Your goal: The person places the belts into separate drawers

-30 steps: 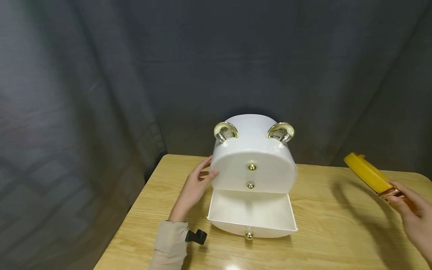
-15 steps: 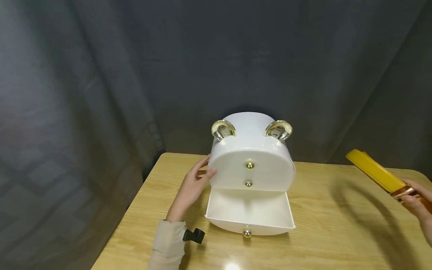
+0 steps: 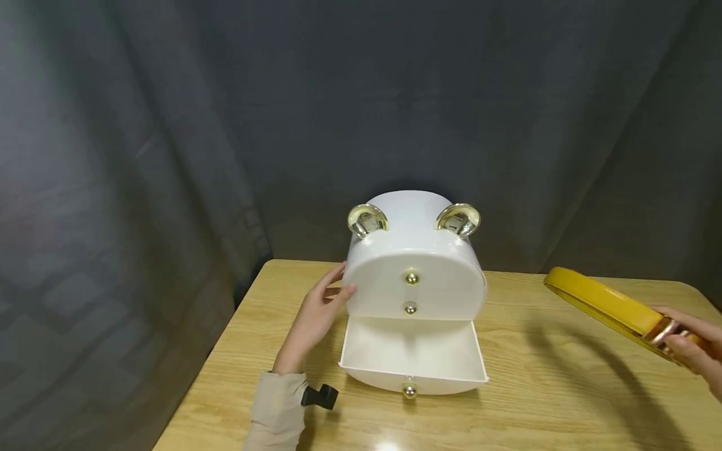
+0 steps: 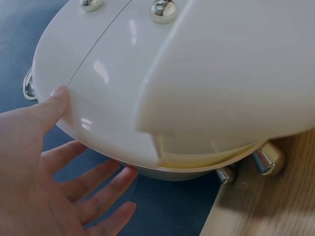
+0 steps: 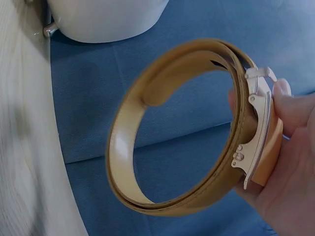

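A glossy white storage box [image 3: 412, 260] with gold bear ears and round gold knobs stands in the head view. Its lowest drawer [image 3: 412, 351] is pulled out, and nothing shows inside. My left hand [image 3: 313, 319] rests at the box's left side. In the left wrist view its thumb [image 4: 54, 105] touches the front face while the fairly straight fingers lie along the side edge. Off to the right, my right hand [image 3: 696, 344] pinches a coiled yellow belt [image 3: 603, 302] by its rose-gold buckle [image 5: 258, 128]. The loop hangs above the table, apart from the box.
The box stands on a light wood table [image 3: 541, 388] with rounded back corners. Directly behind the table hangs a dark grey curtain [image 3: 451, 94]. A black wrist strap mount [image 3: 319, 396] juts from the left sleeve [image 3: 277, 407].
The belt first shifts slightly right with my right hand, then swings left toward the box, its loop now broader in view. My left hand keeps its place on the box.
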`<state>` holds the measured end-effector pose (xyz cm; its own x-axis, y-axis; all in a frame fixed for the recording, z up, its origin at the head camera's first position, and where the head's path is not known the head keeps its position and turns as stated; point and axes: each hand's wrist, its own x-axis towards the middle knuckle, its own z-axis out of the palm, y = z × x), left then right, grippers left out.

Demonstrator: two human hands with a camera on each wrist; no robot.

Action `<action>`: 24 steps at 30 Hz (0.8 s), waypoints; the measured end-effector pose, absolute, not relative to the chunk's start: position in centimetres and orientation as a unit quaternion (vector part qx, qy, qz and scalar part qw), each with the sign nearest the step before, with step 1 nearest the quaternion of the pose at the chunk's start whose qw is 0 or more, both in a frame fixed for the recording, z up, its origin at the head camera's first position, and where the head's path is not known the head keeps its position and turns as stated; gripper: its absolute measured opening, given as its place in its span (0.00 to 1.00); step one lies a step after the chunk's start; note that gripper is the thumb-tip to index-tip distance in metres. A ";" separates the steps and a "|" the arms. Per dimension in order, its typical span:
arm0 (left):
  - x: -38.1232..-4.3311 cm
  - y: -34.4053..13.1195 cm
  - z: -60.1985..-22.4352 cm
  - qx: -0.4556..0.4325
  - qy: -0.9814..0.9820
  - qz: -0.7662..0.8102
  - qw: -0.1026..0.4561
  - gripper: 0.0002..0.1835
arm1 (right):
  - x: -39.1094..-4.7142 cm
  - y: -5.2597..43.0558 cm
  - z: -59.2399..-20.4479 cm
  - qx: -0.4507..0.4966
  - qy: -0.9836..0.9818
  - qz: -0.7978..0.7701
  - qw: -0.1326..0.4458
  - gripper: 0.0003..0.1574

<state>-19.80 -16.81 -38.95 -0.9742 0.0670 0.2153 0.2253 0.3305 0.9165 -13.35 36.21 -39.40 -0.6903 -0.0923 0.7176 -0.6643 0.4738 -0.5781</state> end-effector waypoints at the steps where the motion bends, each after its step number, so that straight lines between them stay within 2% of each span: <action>1: -19.8 -16.8 -39.0 -0.090 -0.812 -0.572 0.070 0.31 | -13.2 36.2 -39.4 0.231 -0.808 0.448 0.304 0.40; 5: -19.8 -16.9 -39.1 -0.092 -0.811 -0.574 0.070 0.31 | -12.9 36.3 -39.3 0.239 -0.829 0.428 0.269 0.46; 11: -20.1 -17.0 -39.2 -0.088 -0.813 -0.572 0.071 0.31 | -12.7 36.2 -39.3 0.262 -0.829 0.426 0.250 0.38; 18: -20.5 -16.9 -38.9 -0.097 -0.812 -0.572 0.070 0.31 | -12.3 36.4 -39.1 0.262 -0.849 0.389 0.244 0.43; 24: -20.4 -16.8 -38.7 -0.092 -0.812 -0.571 0.070 0.31 | -11.9 36.6 -38.7 0.286 -0.856 0.361 0.235 0.41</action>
